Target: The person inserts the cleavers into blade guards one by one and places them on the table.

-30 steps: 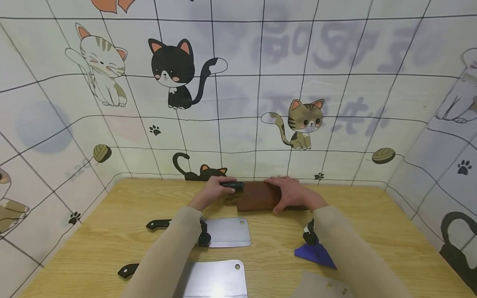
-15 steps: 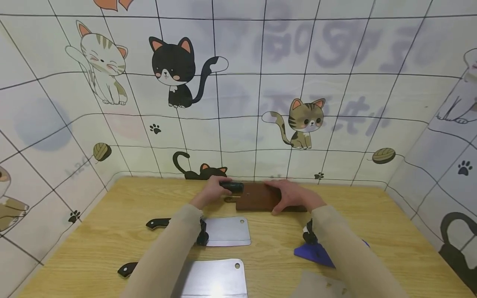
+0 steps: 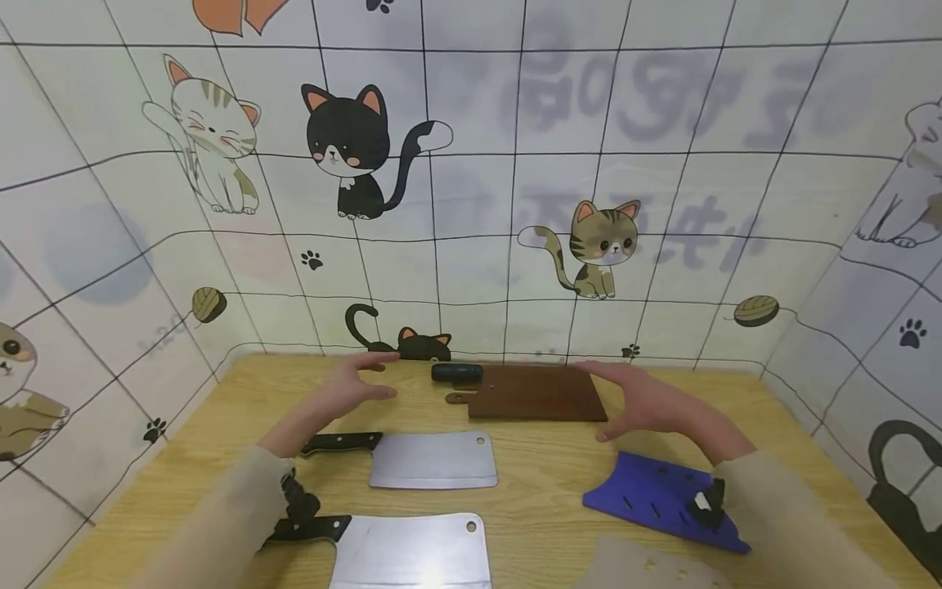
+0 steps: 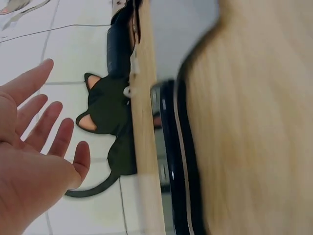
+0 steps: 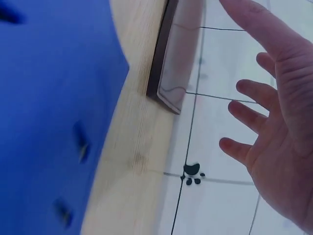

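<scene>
At the back of the table lies a dark brown rectangular piece [image 3: 540, 394], its face glossy in the right wrist view. A black handle [image 3: 456, 374] and a small brown tab [image 3: 460, 398] stick out at its left end. My left hand [image 3: 346, 393] hovers to the left of the handle, fingers spread, holding nothing. On the other side, my right hand [image 3: 648, 398] is held loosely cupped at the brown piece's right end, also with nothing in it. Nearer me lie a cleaver [image 3: 434, 460] and a larger cleaver [image 3: 412, 552], blades to the right.
A blue slotted piece [image 3: 648, 495] lies below my right hand, and a beige piece with holes [image 3: 633, 564] sits at the front edge of the view. Behind the wooden table [image 3: 545, 499] rises a wall covering [image 3: 478, 180] printed with cats.
My left hand has let go of the black handle and moved left. My right hand has come off the brown piece and moved right. The brown piece stays in place.
</scene>
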Motion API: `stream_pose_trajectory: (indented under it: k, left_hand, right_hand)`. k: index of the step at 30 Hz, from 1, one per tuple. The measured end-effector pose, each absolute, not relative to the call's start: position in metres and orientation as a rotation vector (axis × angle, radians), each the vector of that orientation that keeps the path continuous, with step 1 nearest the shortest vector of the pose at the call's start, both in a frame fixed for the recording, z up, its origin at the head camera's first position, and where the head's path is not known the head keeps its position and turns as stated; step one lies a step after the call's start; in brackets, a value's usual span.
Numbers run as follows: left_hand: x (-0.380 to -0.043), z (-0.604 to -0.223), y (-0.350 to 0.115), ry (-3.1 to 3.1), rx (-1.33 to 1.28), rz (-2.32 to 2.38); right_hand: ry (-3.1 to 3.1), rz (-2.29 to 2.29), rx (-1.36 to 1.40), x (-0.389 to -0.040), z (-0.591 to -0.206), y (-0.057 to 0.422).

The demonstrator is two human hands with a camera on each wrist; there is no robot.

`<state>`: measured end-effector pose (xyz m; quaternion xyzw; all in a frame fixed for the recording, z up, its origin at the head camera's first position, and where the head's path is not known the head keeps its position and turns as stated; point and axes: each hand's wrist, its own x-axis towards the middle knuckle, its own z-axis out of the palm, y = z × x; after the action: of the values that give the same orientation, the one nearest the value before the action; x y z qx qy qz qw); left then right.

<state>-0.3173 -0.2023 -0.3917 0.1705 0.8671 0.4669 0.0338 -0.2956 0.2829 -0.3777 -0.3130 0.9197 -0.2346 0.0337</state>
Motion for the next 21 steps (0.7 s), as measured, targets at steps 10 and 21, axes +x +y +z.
stream_pose_trajectory:
  k: [10, 21]
  left_hand:
    - [-0.274, -0.412, -0.263, 2.721, 0.657, 1.279]
    - [-0.258, -0.430, -0.282, 2.739, 0.514, 1.222]
  right_hand:
    - [2.822, -0.846, -0.858, -0.240, -0.396, 0.319]
    - [2.897, -0.696, -0.881, -0.212, -0.424, 0.358]
